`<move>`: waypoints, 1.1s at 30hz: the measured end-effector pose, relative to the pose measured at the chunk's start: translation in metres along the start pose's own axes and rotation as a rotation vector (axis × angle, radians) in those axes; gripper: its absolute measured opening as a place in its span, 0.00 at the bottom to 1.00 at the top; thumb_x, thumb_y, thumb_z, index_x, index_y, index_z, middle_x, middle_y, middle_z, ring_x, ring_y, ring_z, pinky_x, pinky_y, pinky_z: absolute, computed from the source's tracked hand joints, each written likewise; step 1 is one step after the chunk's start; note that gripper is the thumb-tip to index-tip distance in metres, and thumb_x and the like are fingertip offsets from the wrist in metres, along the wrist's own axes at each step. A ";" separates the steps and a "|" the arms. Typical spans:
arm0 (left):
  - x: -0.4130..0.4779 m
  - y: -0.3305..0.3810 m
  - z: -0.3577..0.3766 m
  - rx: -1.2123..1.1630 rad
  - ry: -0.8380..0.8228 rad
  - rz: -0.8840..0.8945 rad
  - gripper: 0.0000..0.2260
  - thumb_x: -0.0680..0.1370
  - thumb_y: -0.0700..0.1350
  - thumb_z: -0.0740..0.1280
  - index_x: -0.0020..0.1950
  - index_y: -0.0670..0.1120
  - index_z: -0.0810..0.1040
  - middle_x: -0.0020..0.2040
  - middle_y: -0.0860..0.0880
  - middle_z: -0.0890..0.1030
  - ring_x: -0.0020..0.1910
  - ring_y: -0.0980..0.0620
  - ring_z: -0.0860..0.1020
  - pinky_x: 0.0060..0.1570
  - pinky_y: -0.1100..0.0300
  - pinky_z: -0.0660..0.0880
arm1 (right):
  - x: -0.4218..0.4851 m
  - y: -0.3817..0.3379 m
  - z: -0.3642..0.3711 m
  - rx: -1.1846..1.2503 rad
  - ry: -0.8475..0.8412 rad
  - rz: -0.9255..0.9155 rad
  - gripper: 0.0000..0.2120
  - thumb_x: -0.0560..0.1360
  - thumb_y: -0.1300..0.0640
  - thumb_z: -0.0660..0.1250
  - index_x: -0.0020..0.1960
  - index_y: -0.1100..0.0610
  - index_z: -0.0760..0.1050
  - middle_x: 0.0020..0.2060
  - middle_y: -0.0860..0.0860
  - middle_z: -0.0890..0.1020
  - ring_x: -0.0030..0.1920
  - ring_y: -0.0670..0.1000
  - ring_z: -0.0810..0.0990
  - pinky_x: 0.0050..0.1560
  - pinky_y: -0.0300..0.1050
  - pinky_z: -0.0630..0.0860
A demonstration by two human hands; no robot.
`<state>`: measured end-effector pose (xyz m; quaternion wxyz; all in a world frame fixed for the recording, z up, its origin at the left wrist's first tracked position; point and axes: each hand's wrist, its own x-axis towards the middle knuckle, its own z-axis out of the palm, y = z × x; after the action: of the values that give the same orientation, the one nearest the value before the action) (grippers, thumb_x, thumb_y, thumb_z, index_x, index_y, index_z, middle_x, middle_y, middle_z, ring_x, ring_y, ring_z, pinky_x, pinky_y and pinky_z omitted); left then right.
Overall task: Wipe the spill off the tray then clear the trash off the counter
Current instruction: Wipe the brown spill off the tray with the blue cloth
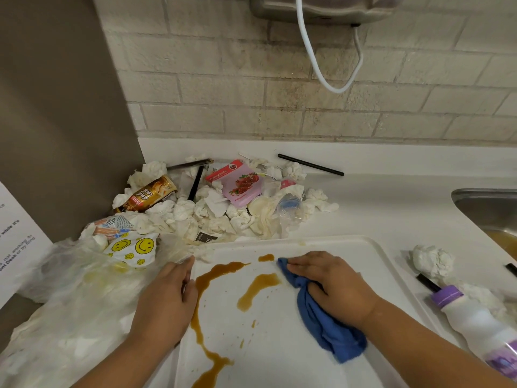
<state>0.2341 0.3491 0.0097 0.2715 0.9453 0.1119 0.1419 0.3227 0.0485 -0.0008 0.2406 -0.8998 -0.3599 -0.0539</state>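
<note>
A white tray (349, 245) lies on the counter in front of me, streaked with a brown spill (258, 287) across its left and middle. My right hand (333, 284) presses a blue cloth (327, 326) onto the tray just right of the spill, thumb curled over the cloth. On the tray's left rim rests my left hand (167, 298), its fingers wrapped over the edge. A heap of trash (221, 200) lies behind the tray: crumpled tissues, wrappers, a pink pomegranate pouch, black straws and a crushed clear bottle.
A thin plastic bag (70, 298) with a smiley-face wrapper (134, 249) lies left of the tray. To the right are a crumpled tissue (432, 260), a white bottle with a purple cap (475, 320) and a steel sink (492, 208). A white cable (316, 57) hangs down the tiled wall.
</note>
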 end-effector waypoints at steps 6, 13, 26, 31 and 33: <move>0.000 0.000 -0.001 0.006 0.003 0.000 0.19 0.77 0.43 0.63 0.69 0.47 0.72 0.46 0.53 0.71 0.39 0.55 0.70 0.41 0.61 0.67 | -0.002 -0.018 0.014 -0.070 -0.023 0.023 0.22 0.73 0.56 0.58 0.66 0.47 0.74 0.64 0.40 0.75 0.62 0.45 0.73 0.61 0.46 0.71; 0.000 0.000 -0.001 -0.004 0.003 0.003 0.20 0.77 0.42 0.63 0.69 0.48 0.72 0.46 0.53 0.70 0.38 0.56 0.70 0.41 0.62 0.67 | -0.007 -0.007 0.002 -0.103 0.092 0.144 0.22 0.70 0.58 0.61 0.62 0.48 0.77 0.60 0.42 0.78 0.59 0.46 0.75 0.58 0.50 0.76; 0.000 0.002 -0.002 -0.007 0.004 -0.002 0.20 0.77 0.42 0.63 0.70 0.48 0.71 0.45 0.54 0.72 0.39 0.55 0.72 0.40 0.62 0.68 | -0.007 -0.021 -0.043 0.126 0.097 0.344 0.13 0.73 0.63 0.66 0.54 0.50 0.81 0.49 0.45 0.75 0.52 0.46 0.74 0.58 0.35 0.69; 0.000 0.002 -0.002 -0.018 -0.002 -0.009 0.20 0.77 0.42 0.64 0.69 0.48 0.72 0.45 0.53 0.72 0.38 0.55 0.72 0.40 0.61 0.68 | 0.004 -0.031 -0.107 0.098 0.315 0.475 0.12 0.71 0.63 0.68 0.48 0.47 0.81 0.48 0.44 0.73 0.46 0.39 0.74 0.46 0.25 0.66; 0.000 0.001 -0.002 -0.011 -0.004 -0.004 0.20 0.77 0.42 0.64 0.69 0.48 0.72 0.45 0.53 0.72 0.37 0.55 0.72 0.40 0.61 0.68 | 0.006 -0.036 -0.119 0.061 0.396 0.497 0.10 0.73 0.61 0.68 0.49 0.46 0.80 0.50 0.43 0.71 0.47 0.42 0.74 0.48 0.32 0.67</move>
<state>0.2335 0.3491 0.0121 0.2770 0.9440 0.1122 0.1400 0.3115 0.0185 0.1191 0.3388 -0.9245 -0.0767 -0.1569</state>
